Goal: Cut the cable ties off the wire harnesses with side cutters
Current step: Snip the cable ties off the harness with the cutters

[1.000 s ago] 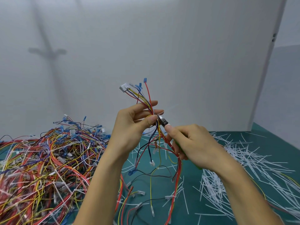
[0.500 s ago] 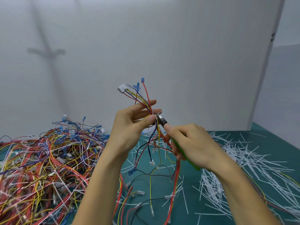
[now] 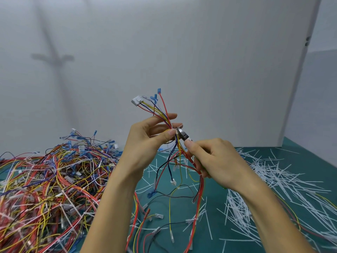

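Observation:
My left hand [image 3: 147, 143] pinches a wire harness [image 3: 160, 110] of red, yellow, blue and black wires, held up above the table. A white connector and blue terminals stick out above my fingers; the loose wire ends hang down to the mat. My right hand [image 3: 217, 161] grips the side cutters [image 3: 182, 134]. Their metal jaws touch the bundle right beside my left thumb tip. The green handles are almost hidden inside my palm. The cable tie at the jaws is too small to make out.
A large heap of tied harnesses [image 3: 47, 183] fills the left of the green mat [image 3: 300, 156]. Several cut white cable ties [image 3: 269, 179] lie scattered on the right. White panel walls close the back and right side.
Both hands and the harness have held their place at almost the same height. My right hand has closed further round the cutters, hiding more of the green handle.

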